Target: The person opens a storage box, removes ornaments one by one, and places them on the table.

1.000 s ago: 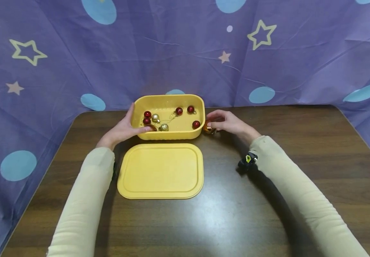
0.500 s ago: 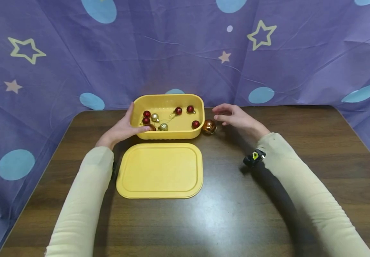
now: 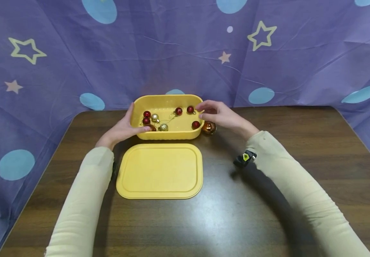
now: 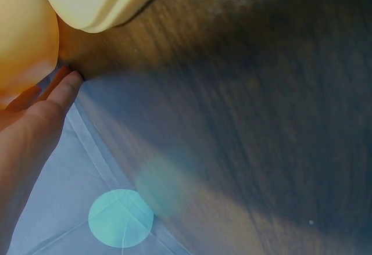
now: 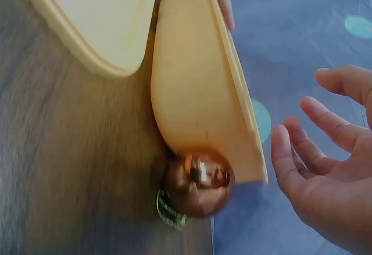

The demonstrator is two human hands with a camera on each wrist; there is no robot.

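Note:
A yellow plastic box (image 3: 171, 135) stands near the table's back edge with several small red baubles (image 3: 178, 111) and gold baubles (image 3: 163, 127) inside. My left hand (image 3: 120, 129) grips its left end, thumb over the front rim and fingers along the outside wall. Partly under that thumb lies a larger copper bauble. My right hand (image 3: 221, 114) hovers over the box's right rim, fingers spread and loosely bent, holding nothing, as the right wrist view confirms. Just below it, another large copper bauble (image 5: 200, 185) sits on the table against the outside of the box's right wall.
A flat yellow lid (image 3: 160, 171) lies on the brown wooden table (image 3: 236, 221) in front of the box. Behind the table hangs a purple cloth (image 3: 185, 53) patterned with stars and dots.
My right hand has let go of the copper bauble outside the box, lifted off to the right, then come back left over the box's rim. The left hand stays put.

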